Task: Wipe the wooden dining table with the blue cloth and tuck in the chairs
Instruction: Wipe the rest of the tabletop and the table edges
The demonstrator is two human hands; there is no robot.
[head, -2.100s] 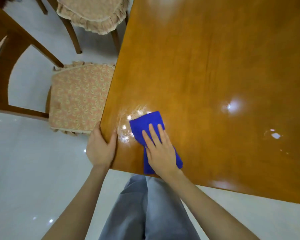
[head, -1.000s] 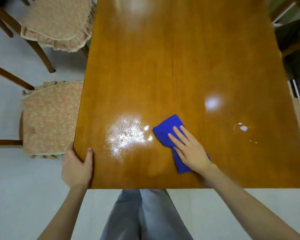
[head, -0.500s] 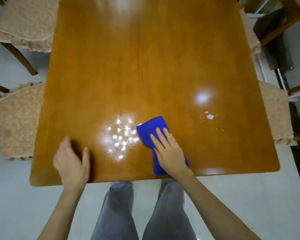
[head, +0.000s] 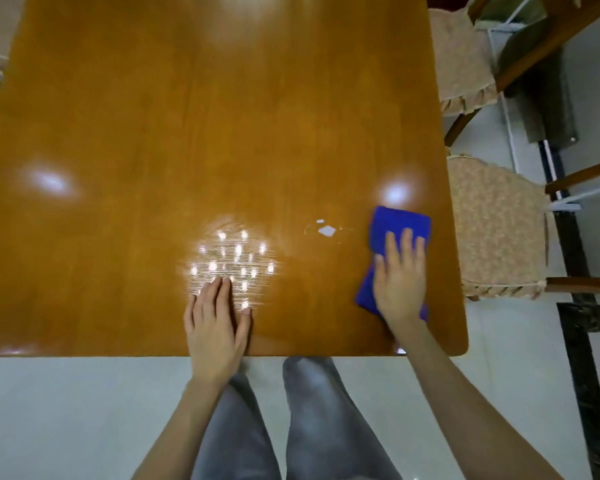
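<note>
Right hand (head: 400,282): flat, palm down, fingers straight and close together, pressing on blue cloth (head: 399,221). Cloth folded, lying on wooden dining table (head: 187,133) near right edge, toward near right corner. Small white fleck (head: 326,231) just left of cloth. Left hand (head: 215,327): flat on bare tabletop by near edge, fingers straight, thumb out, holding nothing; fingertips at streaked shiny patch (head: 232,261). Near cushioned chair (head: 496,230) just beside right edge, seat not under table; far cushioned chair (head: 461,57) behind it.

Home dining room: glossy wooden dining table (head: 187,116), frilled cushioned wooden chairs (head: 496,226) alongside, pale tiled floor (head: 66,417).
</note>
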